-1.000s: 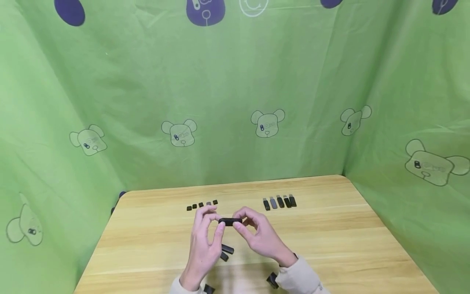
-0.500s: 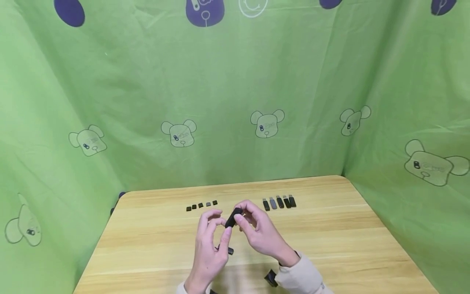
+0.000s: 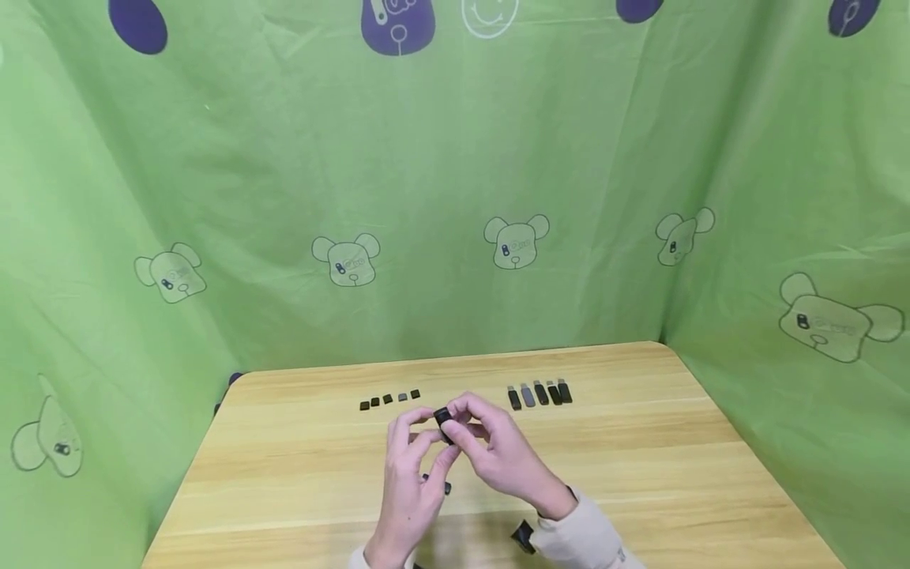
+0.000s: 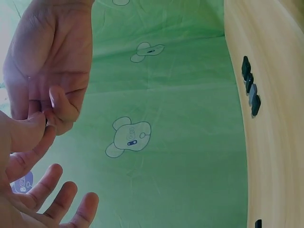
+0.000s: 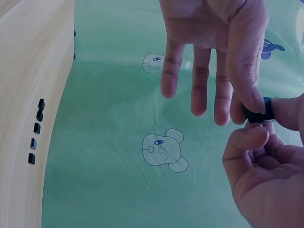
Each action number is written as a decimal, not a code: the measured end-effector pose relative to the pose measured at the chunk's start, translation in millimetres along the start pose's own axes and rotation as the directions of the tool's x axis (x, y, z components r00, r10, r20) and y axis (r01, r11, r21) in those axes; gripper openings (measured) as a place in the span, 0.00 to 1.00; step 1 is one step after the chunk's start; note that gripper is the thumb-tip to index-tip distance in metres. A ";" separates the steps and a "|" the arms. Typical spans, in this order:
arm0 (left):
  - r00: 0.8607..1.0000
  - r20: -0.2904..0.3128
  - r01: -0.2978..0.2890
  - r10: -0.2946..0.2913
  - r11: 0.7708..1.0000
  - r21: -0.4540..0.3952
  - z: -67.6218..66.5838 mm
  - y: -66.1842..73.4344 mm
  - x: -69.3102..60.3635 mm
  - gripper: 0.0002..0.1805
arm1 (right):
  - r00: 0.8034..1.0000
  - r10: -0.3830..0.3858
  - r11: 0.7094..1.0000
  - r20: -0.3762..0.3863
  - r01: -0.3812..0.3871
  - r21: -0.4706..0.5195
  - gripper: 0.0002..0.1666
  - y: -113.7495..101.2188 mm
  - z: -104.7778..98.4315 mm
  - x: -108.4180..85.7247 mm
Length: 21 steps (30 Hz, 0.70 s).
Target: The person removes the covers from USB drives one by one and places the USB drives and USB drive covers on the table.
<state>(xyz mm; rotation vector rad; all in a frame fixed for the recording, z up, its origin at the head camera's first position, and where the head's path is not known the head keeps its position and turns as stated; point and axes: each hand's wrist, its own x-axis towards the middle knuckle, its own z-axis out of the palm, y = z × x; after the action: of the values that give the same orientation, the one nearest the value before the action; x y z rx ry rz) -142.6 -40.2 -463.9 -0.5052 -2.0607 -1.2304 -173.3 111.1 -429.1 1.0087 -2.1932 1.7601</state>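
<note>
1. Between the left hand (image 3: 411, 478) and the right hand (image 3: 501, 450), raised above the table (image 3: 640, 474), is a black USB stick (image 3: 443, 416). It is tilted and partly covered by fingers; whether its connector is bare cannot be told.

2. The left hand's thumb and forefinger are clamped on the stick, while its other fingers are spread apart, probably to leave room for the second hand.

3. The right hand's thumb and forefinger pinch it too, and its remaining fingers curl inward. So small a piece likely needs fingertips on both sides to be steady.

4. Beneath the hands, on the near part of the table, lies a dark stick (image 3: 447, 488), half hidden by the left hand; how many pieces are there is unclear.

5. Far left, five small caps (image 3: 387, 399), one of them grey, lie apart in a slanting row.

6. Far right, five uncapped USB sticks (image 3: 542, 393) lie close together, metal ends pointing away. Keeping caps and bodies in separate rows looks deliberate, as does the shared direction.

7. Around the table hangs a green curtain (image 3: 426, 158) printed with bear heads.
</note>
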 end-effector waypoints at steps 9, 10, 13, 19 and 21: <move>1.000 -0.001 0.000 0.000 1.000 -0.011 0.9 -4.8 2.3 0.08 | 1.000 0.011 1.000 0.028 -0.012 0.008 0.04 -1.3 -4.2 1.4; 1.000 0.003 -0.003 0.003 1.000 -0.019 0.8 -5.5 3.0 0.08 | 1.000 0.012 1.000 0.021 -0.012 0.007 0.04 -1.6 -4.9 1.7; 1.000 0.022 -0.018 0.019 0.999 -0.039 -0.2 -7.0 6.2 0.11 | 1.000 0.026 1.000 -0.015 -0.026 -0.004 0.05 -2.7 -8.2 2.7; 0.999 0.002 -0.050 0.050 0.998 -0.032 -6.7 -5.9 18.4 0.12 | 0.994 0.076 0.995 -0.083 -0.082 -0.064 0.07 -6.0 -15.5 2.0; 0.999 0.003 -0.035 0.036 0.999 -0.027 -8.6 -4.0 23.3 0.11 | 0.993 0.076 0.992 -0.091 -0.084 -0.092 0.06 -6.3 -16.5 0.9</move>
<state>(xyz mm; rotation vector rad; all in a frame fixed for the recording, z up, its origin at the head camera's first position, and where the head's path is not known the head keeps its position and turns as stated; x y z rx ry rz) -158.4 -49.9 -446.8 -0.5545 -2.0319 -1.2390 -175.0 125.2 -418.6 0.8180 -2.2688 1.6789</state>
